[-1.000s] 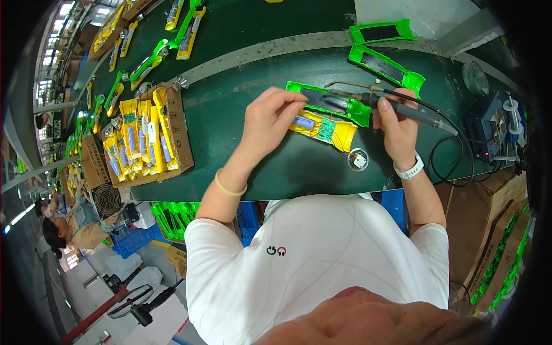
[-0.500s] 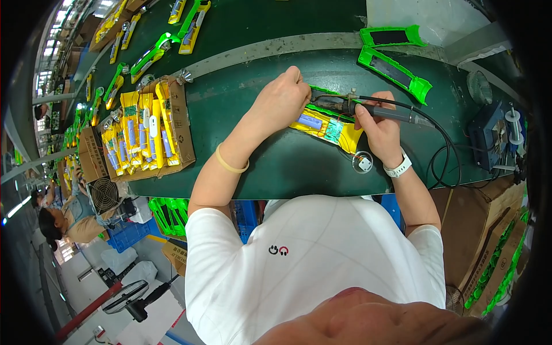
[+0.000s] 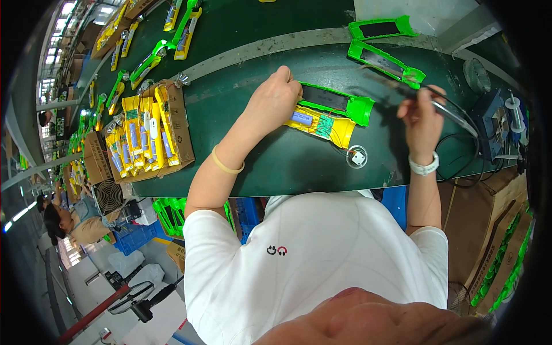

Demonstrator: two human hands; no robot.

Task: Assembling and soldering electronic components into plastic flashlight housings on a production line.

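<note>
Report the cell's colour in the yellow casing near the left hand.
The cell is bluish purple, clearest in head view.

Along the near edge, the green workbench [image 3: 296,172] offers open room between the left forearm [image 3: 221,167] and the right wrist [image 3: 421,154], narrowed by the round lamp unit [image 3: 357,157] just off the end of the yellow casing [image 3: 341,133]. A second gap runs between that forearm and the cardboard box [image 3: 182,123], which blocks the way farther left. Behind the left hand [image 3: 273,96], a bare strip reaches the metal rail [image 3: 270,51], closed off at the right by an open green half-shell [image 3: 380,61]. The right hand [image 3: 424,121], soldering iron [image 3: 453,117] and looped black cable [image 3: 478,152] bar passage toward the blue soldering station [image 3: 486,127]
</note>
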